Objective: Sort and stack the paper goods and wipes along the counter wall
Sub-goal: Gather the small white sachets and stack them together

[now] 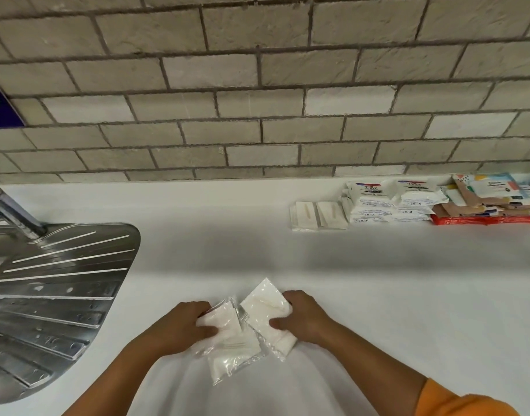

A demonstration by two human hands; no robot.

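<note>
Here, near the front edge of the white bench [197,235]: three clear-wrapped white napkin packs. Left hand [179,325], fingers closed on one napkin pack [224,321]. Right hand [302,318], fingers closed on a tilted second pack [265,304]. Third pack [233,355] lies flat below them, touching both. Along the brick wall [257,100], far right: flat white packets [317,216], stacked wipes packs [389,202], coloured cartons [491,202]. Steel drainboard [53,295] at left.

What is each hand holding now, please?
Left hand: closed on a clear-wrapped white napkin pack.
Right hand: closed on another napkin pack.
</note>
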